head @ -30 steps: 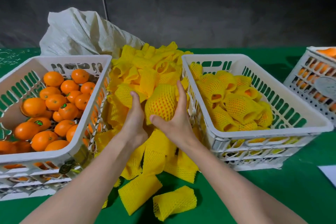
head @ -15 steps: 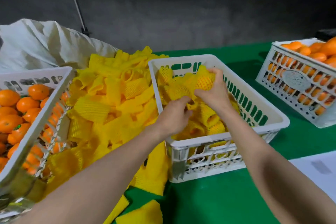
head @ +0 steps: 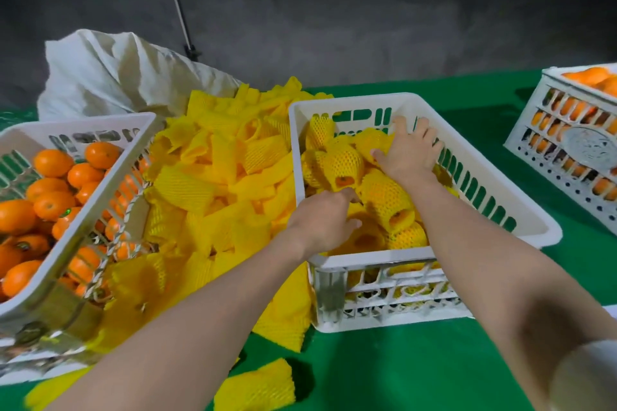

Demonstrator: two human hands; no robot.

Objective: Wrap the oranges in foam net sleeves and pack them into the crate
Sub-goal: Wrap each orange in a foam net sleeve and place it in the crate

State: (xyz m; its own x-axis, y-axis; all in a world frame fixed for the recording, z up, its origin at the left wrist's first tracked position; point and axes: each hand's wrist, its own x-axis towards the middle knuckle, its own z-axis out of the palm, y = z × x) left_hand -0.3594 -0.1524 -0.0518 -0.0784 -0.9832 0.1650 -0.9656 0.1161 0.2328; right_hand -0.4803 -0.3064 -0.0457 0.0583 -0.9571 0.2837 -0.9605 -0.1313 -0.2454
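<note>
A white crate (head: 374, 259) in the middle holds several oranges wrapped in yellow foam net (head: 344, 163). Both my hands are inside it. My right hand (head: 409, 152) lies flat with spread fingers on the wrapped oranges at the crate's far side. Closer to me, my left hand (head: 325, 220) touches wrapped oranges near the front wall, and I see nothing held in it. To the left lies a heap of empty yellow foam sleeves (head: 227, 183). Further left, another white crate (head: 76, 125) is full of bare oranges (head: 50, 203).
A third white crate (head: 574, 143) with oranges stands at the far right. Behind the sleeve heap is a white sack (head: 110, 77). Near me, one loose sleeve (head: 257, 387) lies on the green table (head: 400, 370). A dark wall rises behind.
One second ago both hands held a wrapped orange over the sleeve heap. It went into the middle crate; my right hand has let go and now lies flat on the fruit.
</note>
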